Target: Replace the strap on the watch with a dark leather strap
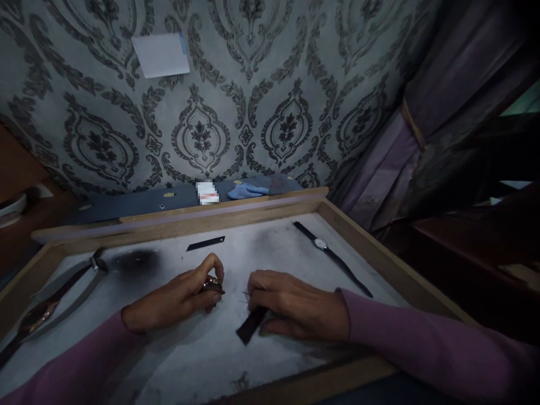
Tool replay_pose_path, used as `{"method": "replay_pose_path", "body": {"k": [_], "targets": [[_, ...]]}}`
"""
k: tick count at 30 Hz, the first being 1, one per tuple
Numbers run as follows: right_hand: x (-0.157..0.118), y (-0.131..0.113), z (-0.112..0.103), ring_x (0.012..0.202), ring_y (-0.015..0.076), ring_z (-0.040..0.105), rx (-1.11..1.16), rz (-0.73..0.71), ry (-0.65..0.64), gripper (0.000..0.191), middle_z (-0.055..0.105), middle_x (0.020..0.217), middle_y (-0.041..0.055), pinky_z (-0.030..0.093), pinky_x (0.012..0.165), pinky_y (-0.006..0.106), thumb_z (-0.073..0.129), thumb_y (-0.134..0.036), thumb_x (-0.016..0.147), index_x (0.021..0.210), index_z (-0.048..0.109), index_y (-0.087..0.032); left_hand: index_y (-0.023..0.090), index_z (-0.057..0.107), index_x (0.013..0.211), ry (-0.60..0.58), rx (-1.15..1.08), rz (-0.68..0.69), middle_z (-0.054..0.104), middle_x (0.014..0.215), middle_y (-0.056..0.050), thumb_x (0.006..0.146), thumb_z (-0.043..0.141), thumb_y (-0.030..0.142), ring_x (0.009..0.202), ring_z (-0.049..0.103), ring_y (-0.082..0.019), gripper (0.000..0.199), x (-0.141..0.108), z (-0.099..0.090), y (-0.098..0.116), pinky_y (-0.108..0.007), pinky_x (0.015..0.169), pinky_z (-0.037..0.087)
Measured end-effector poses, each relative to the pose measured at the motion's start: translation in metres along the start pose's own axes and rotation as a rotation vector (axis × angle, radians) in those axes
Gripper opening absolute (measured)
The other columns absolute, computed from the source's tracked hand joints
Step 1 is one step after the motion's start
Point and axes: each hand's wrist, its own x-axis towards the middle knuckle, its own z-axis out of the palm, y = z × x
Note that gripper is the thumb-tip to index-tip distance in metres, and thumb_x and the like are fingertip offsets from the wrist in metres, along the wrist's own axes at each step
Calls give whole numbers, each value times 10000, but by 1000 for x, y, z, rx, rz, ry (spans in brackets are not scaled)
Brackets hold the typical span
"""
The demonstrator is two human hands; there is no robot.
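Note:
My left hand (179, 298) is closed around a small metallic round piece (213, 284), which looks like a watch case, pinched between thumb and fingers. My right hand (291, 304) is closed, palm down, just right of it. A dark flat strip (251, 325) sticks out from under its fingers, and a thin pointed thing (246, 293) shows at the fingertips. The two hands are a small gap apart over the white surface of a wooden-edged tray (363, 242). Behind them lies a black blade-shaped strip (206, 243).
A slim watch with a dark strap (320, 244) lies at the tray's right. Larger watches (37, 315) lie at the left. Beyond the raised back edge are a blue cloth (247, 191) and a small white box (207, 192), before a patterned wall.

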Motion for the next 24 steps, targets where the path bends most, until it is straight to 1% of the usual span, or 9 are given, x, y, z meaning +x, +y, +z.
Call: {"method": "replay_pose_path", "body": {"k": [3,6,10,12,14,18,22,24], "targets": [[0,1,1,814,161,519,26,-6,3,108,559,928,68,456,705,281,624,-224,881,923,596,-129,230,329,980,-5,-15,9,466,762,40,939,419,288,722,452,-141,114,0,0,1,-275,691,364],[0,1,0,823,158,523,52,1,-24,100,554,943,68,453,708,269,625,-218,882,925,595,-132,224,342,1021,-18,-23,24,459,752,41,947,404,298,709,447,-139,122,0,-1,0,-266,675,363],[2,1,0,811,153,516,72,15,-50,59,537,930,60,436,694,258,637,-163,865,888,596,-129,212,415,1063,-65,46,16,448,738,39,937,411,281,689,421,-140,144,0,-1,-2,-258,642,345],[3,2,0,782,143,512,107,24,-59,23,528,899,48,428,682,253,607,-140,880,865,593,-129,210,458,1049,-79,97,14,440,733,42,930,430,272,672,407,-134,137,1,-1,-3,-249,623,334],[4,4,1,761,133,513,162,38,-56,50,523,878,37,428,677,249,582,-127,892,843,587,-132,202,499,992,-86,116,22,453,745,40,914,462,260,667,407,-127,105,3,-1,-5,-240,613,331],[5,6,2,738,121,510,255,77,-10,82,519,851,22,423,658,244,581,-123,889,809,572,-141,178,556,893,-100,74,21,519,784,26,871,523,242,691,453,-126,75,7,4,-8,-234,629,350],[6,7,3,739,119,507,345,78,65,101,518,830,15,421,667,247,607,-126,870,786,552,-140,180,616,937,-87,13,14,570,799,22,855,567,254,722,496,-130,121,9,10,-10,-227,645,361],[8,7,4,741,118,504,396,82,99,102,517,822,10,422,679,250,608,-127,865,787,543,-144,180,618,928,-95,-48,9,549,749,33,859,571,270,676,479,-114,124,8,13,-9,-213,603,347]]}}
